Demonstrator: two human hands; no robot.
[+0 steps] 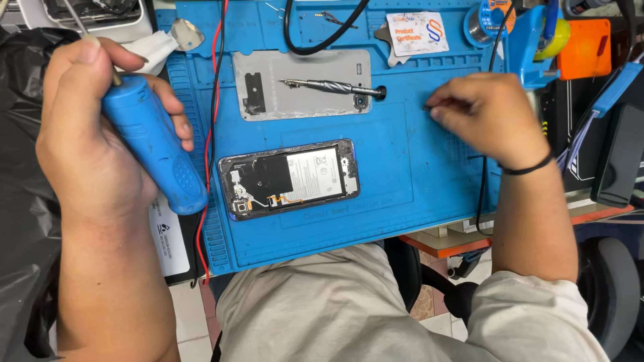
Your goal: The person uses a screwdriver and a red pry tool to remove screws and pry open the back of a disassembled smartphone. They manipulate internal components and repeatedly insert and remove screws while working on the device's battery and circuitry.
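Clearly the left hand (87,134) is wrapped tight around a blue-handled tool (154,144), fingers clamped on its thick grip, held above the blue mat's (402,167) left edge; it looks light, stiff and easy to hold by the ribbed lower end. The right hand (493,117) pinches something tiny at the fingertips, too small to identify. An opened phone (288,177) lies between them, probably fragile.
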